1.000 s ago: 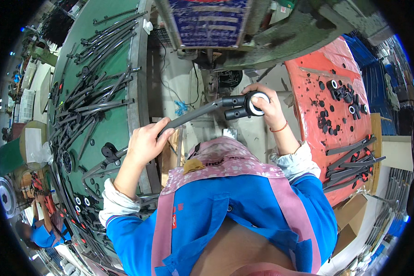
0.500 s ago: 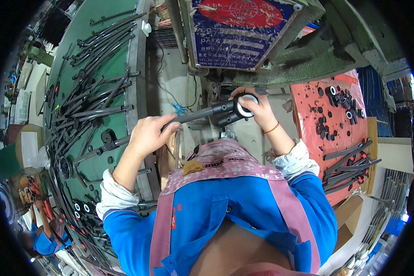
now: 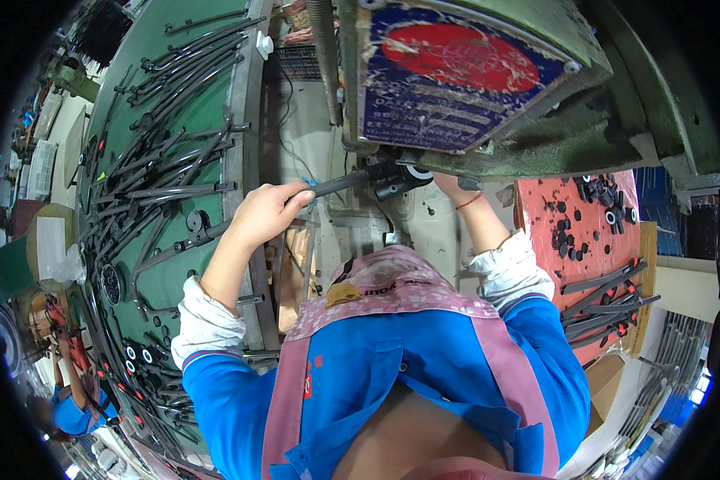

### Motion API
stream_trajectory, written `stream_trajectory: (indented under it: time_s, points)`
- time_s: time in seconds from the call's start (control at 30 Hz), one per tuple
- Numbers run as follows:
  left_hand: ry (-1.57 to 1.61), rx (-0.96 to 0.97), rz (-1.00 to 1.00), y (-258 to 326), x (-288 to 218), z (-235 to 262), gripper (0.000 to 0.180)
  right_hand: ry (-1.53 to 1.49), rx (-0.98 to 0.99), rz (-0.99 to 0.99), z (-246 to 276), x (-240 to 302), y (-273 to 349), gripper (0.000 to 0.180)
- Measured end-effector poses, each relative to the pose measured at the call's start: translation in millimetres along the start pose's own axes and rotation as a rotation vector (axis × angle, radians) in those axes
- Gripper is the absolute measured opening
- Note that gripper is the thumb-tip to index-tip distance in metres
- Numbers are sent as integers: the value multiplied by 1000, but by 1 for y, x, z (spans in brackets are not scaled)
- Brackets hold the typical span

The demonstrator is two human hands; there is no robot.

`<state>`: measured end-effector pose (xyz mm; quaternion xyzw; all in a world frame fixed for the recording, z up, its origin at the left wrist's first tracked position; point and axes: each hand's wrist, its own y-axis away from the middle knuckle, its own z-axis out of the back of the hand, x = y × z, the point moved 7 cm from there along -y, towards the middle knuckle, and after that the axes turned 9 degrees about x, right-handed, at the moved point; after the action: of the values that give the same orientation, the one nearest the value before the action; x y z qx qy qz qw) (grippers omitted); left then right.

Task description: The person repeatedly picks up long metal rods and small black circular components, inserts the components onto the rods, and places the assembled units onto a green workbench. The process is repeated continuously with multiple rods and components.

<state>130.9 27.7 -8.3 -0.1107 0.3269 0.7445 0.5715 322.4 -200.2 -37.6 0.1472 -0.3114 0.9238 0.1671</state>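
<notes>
With left fingers [image 3: 294,189], grips a dark tube [image 3: 346,182] left of the green machine [image 3: 564,120]; cannot tell finger state of right hand [image 3: 454,190], partly behind the machine.

bare right hand [image 3: 450,187] moved far and slipped mostly behind the green metal machine head [image 3: 552,148], black round white-faced fitting [image 3: 418,173] on the black straight tube [image 3: 341,184] became partly hidden there too

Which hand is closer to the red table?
Right. The right hand is left of the red table, partly hidden by the machine; the left hand is farther left, around the tube.
</notes>
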Motion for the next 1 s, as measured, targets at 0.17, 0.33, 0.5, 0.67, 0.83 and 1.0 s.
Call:
stream_trajectory:
  time_s: [0.17, 0.33, 0.5, 0.67, 0.83, 1.0]
  points:
    - [-39, 25, -18, -17, 15, -7, 36, 90, -63, -64, -21, -19, 9, 32]
    - [-336, -397, -234, 11, 11, -4, 33, 192, 130, -201, -57, -58, 40, 42]
    - [-312, -479, -360, 18, 28, -14, 35, 194, 315, -351, -55, -73, 46, 45]
    - [-291, -448, -359, 19, 27, -9, 33, 168, 335, -442, -54, -83, 57, 52]
    - [-288, -431, -348, 18, 28, -9, 33, 166, 342, -415, -46, -54, 40, 42]
    - [-310, -412, -337, 15, 26, -10, 33, 173, 336, -412, -40, -29, 24, 37]
